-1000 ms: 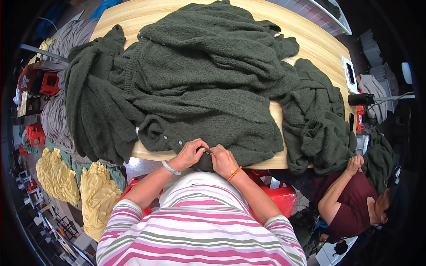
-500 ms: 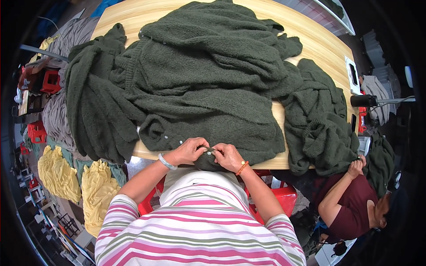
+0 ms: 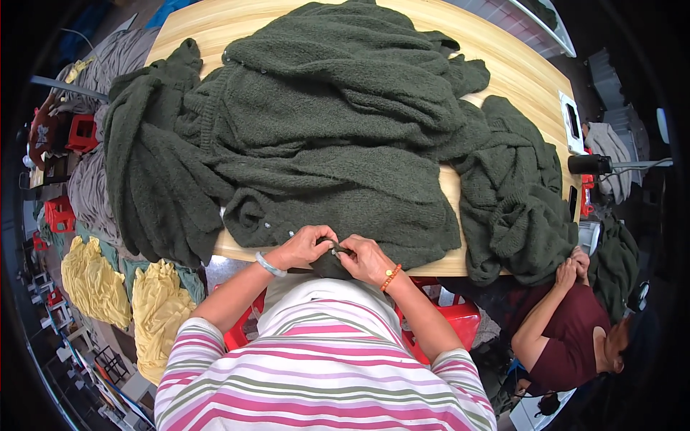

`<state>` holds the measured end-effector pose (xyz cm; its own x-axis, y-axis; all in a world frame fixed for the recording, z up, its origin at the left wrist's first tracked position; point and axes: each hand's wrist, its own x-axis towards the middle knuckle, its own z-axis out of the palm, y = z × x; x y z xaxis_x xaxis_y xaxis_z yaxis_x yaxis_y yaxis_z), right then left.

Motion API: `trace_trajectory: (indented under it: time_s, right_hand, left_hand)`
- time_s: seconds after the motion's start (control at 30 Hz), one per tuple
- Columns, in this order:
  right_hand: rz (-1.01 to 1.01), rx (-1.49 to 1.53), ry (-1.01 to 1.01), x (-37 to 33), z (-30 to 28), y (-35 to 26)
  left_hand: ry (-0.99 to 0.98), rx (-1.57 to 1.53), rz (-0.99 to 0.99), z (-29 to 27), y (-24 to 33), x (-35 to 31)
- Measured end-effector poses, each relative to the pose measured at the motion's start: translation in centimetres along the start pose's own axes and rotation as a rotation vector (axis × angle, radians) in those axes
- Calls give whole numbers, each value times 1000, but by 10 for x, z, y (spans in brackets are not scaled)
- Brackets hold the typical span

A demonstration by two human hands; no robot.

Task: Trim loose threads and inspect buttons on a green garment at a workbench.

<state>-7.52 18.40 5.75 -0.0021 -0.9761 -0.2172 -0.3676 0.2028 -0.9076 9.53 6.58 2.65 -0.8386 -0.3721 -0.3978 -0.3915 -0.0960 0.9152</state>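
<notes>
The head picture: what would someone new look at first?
A big heap of dark green knitted clothes covers much of the pale wooden table. At its near edge, the person's bare left hand and bare right hand pinch the clothes. Crumpled bright yellow cloths show at the lower left.

The left hand (image 3: 310, 246) and right hand (image 3: 366, 260) cover most of the sweater (image 3: 359, 215) edge pinched between them; what seems a button (image 3: 334, 251) there is too small to read clearly. The upper edge crops the counter (image 3: 521, 79), the lower the striped shirt (image 3: 323, 359). The right forearm (image 3: 425, 316) partly hides a red stool (image 3: 461, 322).
</notes>
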Motion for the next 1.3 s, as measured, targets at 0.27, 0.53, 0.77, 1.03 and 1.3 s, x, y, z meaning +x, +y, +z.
trace_trajectory:
  time_s: [0.27, 0.53, 0.77, 1.03, 1.3]
  right_hand:
    - [-57, -26, 16, 1, -2, 1]
    - [32, 47, 29, 4, 1, 6]
    - [394, 673, -50, -3, 13, 26]
    - [364, 774, 35, -8, 16, 10]
    - [364, 816, 31, -8, 18, 3]
  left_hand:
    - [-59, 97, 15, -6, 20, 2]
    - [-38, 19, -40, -6, 15, 1]
    - [543, 696, 455, 2, 44, -5]
    - [516, -54, -140, 39, 30, -39]
    - [558, -405, -78, 54, 10, -35]
